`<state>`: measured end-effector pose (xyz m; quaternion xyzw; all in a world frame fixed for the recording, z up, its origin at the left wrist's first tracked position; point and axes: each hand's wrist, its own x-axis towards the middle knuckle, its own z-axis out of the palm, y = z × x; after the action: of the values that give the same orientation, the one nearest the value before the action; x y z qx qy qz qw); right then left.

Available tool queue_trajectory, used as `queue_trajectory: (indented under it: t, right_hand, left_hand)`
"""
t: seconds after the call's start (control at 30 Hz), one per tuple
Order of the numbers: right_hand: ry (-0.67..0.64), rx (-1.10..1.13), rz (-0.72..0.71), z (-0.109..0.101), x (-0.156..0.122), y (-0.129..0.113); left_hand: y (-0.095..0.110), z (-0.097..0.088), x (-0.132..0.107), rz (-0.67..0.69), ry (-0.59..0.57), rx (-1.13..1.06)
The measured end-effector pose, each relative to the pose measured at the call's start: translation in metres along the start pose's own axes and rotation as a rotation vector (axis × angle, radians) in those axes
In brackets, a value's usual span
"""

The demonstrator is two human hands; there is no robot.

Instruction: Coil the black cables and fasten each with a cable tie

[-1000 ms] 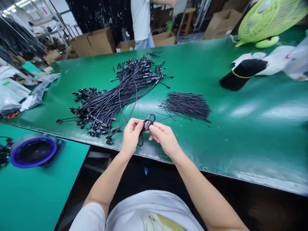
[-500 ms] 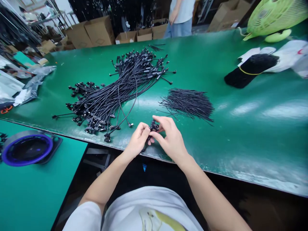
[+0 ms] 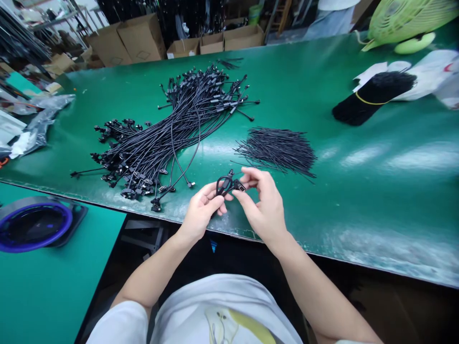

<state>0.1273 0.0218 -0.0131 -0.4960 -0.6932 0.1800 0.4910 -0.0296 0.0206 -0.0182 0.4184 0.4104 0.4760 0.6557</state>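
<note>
Black cable (image 3: 238, 187) now spans left hand (image 3: 202, 212) to right hand (image 3: 263, 208).

This is a cable assembly workshop, with a long green-topped workbench (image 3: 358, 191) heaped with black cables (image 3: 154, 153) and cardboard boxes (image 3: 141, 38) behind.

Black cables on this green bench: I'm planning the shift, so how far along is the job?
Seemingly done: the big heap of connector-ended black cables on the green mat. In hand: one looped cable in the left hand, its connector held by the right hand. Possibly left: the loose thin black wires and yellow-banded bundle, though their role can't be confirmed.
</note>
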Motion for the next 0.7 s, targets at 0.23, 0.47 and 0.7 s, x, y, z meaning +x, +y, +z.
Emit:
queue_trajectory:
  t: [0.23,0.47,0.7]
  right_hand:
    - [-0.212,0.191,-0.033,0.009,0.004,0.003]
    - [-0.118,0.222,0.089,0.019,-0.009,0.007]
    - [-0.034,0.116,0.204,0.006,-0.018,0.009]
  left_hand:
    - [-0.003,0.007,-0.013,0.079,-0.094,0.39]
    - [-0.011,0.007,-0.016,0.042,-0.114,0.561]
    - [-0.008,0.02,-0.015,-0.02,-0.239,0.93]
